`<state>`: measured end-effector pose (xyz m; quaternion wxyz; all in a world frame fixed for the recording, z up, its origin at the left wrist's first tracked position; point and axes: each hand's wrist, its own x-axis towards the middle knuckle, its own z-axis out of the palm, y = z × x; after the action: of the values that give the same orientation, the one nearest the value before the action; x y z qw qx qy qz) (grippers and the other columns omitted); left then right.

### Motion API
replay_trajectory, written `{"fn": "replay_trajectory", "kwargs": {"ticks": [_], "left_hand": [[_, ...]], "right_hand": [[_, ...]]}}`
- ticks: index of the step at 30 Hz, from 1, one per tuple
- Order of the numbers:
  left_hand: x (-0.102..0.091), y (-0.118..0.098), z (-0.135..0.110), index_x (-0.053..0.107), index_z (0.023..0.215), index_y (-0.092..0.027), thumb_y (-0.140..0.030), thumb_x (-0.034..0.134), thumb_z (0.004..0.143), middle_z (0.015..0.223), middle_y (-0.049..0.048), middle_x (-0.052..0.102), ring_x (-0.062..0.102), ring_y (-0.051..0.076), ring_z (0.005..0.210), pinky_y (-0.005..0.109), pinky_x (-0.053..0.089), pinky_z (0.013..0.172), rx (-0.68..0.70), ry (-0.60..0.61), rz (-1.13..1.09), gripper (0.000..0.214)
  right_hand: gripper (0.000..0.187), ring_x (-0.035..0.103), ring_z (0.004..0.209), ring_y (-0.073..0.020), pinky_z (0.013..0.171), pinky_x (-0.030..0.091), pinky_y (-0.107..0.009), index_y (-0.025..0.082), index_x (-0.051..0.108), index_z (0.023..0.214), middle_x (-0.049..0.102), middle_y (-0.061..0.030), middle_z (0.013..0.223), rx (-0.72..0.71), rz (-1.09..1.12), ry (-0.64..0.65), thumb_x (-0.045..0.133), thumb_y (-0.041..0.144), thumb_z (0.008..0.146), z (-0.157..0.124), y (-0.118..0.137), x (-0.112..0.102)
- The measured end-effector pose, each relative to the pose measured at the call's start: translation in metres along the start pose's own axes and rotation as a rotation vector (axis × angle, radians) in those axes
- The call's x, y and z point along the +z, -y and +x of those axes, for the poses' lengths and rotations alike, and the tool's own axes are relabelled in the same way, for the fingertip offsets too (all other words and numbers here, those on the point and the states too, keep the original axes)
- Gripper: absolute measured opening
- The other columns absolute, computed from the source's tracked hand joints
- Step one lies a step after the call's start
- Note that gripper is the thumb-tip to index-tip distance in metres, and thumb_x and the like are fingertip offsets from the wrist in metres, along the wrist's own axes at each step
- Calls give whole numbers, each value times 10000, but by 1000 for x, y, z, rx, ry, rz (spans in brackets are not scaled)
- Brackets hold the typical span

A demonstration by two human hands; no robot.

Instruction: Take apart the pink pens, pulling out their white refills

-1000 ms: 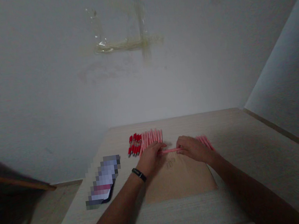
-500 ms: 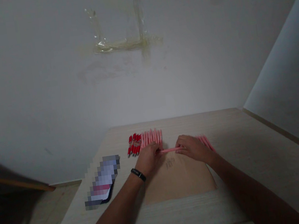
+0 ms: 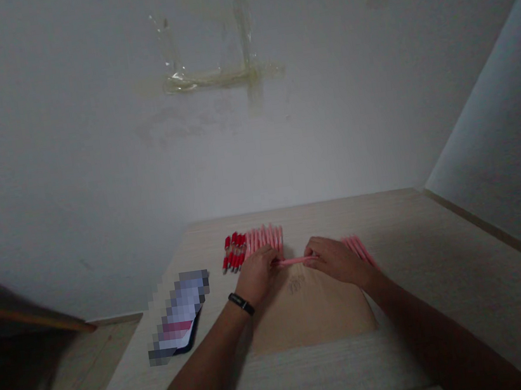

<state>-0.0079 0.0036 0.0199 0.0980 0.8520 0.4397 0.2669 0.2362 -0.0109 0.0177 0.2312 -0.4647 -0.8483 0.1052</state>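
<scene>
A slim pink pen (image 3: pixel 294 260) lies level between my two hands, over the far part of a brown paper sheet (image 3: pixel 315 316). My left hand (image 3: pixel 262 273) is closed on its left end, and my right hand (image 3: pixel 333 257) pinches its right end. Beyond my left hand is a row of pink pens (image 3: pixel 266 236), with several red pens (image 3: pixel 233 253) to its left. More pink pens (image 3: pixel 358 247) lie just past my right hand, partly hidden by it. Some pencil-like scribbles show on the paper.
A phone (image 3: pixel 180 314) with a blurred screen lies on the pale wooden table (image 3: pixel 303 375), left of my left forearm. The table's far edge meets a wall (image 3: pixel 321 148) bearing strips of clear tape (image 3: pixel 211 81). A dark chair (image 3: pixel 11 343) stands at the lower left.
Very little differs. My right hand has shifted slightly left along the pink pen; my left hand keeps its place.
</scene>
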Motion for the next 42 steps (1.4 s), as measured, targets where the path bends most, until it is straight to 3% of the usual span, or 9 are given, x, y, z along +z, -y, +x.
{"fn": "replay_trajectory", "kwargs": {"ticks": [3,8,18,34,38,42], "left_hand": [[0,1,0,633,820,-168,-159,647,834,868,31,643,565,157,778,245,355,650,18,-1,-4,22],[0,-1,0,630,825,-169,-164,628,849,872,34,640,568,156,785,249,365,668,22,14,-2,24],[-2,-4,0,635,817,-171,-174,605,868,867,38,639,570,159,793,243,359,661,48,60,4,58],[0,2,-2,692,871,-185,-261,658,832,966,73,646,587,204,904,282,404,765,-107,34,74,92],[3,5,-3,667,954,-186,-315,650,845,976,73,654,598,188,833,271,396,710,-211,-21,40,170],[6,10,-1,628,992,-161,-397,648,839,832,55,663,596,177,718,252,360,616,-357,-22,-60,282]], "right_hand": [[187,547,813,-161,692,374,-255,190,587,913,614,-24,904,-1,-3,-51,668,356,886,0,-1,-1],[223,540,816,-160,731,378,-268,178,590,858,594,-29,879,-80,-52,-21,566,376,958,0,-4,-1],[215,564,826,-171,733,363,-278,165,644,857,635,-49,868,-35,-125,46,528,298,980,1,0,-3],[307,550,781,-156,696,358,-257,175,627,809,611,-26,832,-67,-42,1,583,451,935,0,-10,0],[284,533,757,-151,670,347,-251,174,605,798,597,-20,818,-78,-34,-4,610,430,919,0,-8,-1],[251,513,745,-149,653,339,-250,176,584,792,579,-20,815,-62,-46,-30,612,392,917,0,-2,-4]]}}
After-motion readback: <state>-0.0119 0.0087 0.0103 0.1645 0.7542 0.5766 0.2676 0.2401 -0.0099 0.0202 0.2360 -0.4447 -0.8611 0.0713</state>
